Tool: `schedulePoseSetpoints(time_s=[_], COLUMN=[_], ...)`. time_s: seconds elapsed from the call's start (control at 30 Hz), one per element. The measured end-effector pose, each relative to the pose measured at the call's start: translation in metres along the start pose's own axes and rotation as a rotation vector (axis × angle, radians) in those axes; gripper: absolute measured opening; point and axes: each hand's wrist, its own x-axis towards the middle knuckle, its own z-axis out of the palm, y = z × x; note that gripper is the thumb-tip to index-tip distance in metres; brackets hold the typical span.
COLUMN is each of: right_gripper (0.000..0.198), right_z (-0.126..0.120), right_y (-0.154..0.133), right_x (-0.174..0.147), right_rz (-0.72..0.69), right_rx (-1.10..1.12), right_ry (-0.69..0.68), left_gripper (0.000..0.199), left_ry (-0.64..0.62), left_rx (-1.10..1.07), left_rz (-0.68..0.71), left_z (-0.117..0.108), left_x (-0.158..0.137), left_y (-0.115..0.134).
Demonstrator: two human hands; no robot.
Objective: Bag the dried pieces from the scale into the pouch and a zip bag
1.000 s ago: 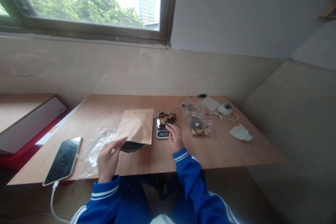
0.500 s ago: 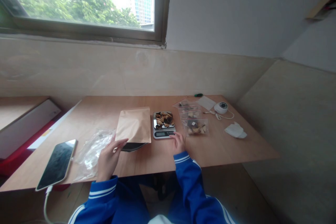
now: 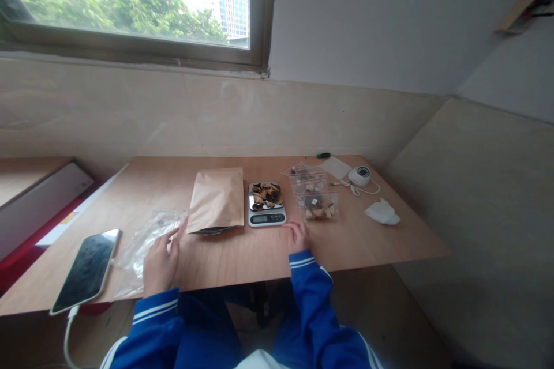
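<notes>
Runs to browns and bright blue.
Shows plain tan on the paper bag [image 3: 216, 199], mottled brown and black on the dried pieces [image 3: 272, 197], silver-grey on the scale [image 3: 267, 219], double white stripes on the near blue sleeves [image 3: 302, 262].

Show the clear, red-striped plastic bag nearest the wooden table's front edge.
The frontmost red-striped bag, beside the silver digital scale; the others lie farther back.
</notes>
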Motion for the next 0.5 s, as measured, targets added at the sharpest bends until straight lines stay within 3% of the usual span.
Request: schedulePoseSetpoints(time_s=[0.17, 0.5], right_gripper=[0.032, 0.032], right_z=[0.002, -0.007], right_y=[0.000, -0.012], right_x=[0.000, 0.004], right_rz=[0.009, -0.001], right_rx=[0.000, 0.049], right_ry=[0.012, 0.008], left_gripper=[0.041, 0.025], left_ry=[-0.062, -0.023], left_rx=[0.002, -0.030], left_rz=[-0.042, -0.219], left_z=[-0.001, -0.025], left_x=[-0.004, 0.015], left_y=[-0.031, -0.013])
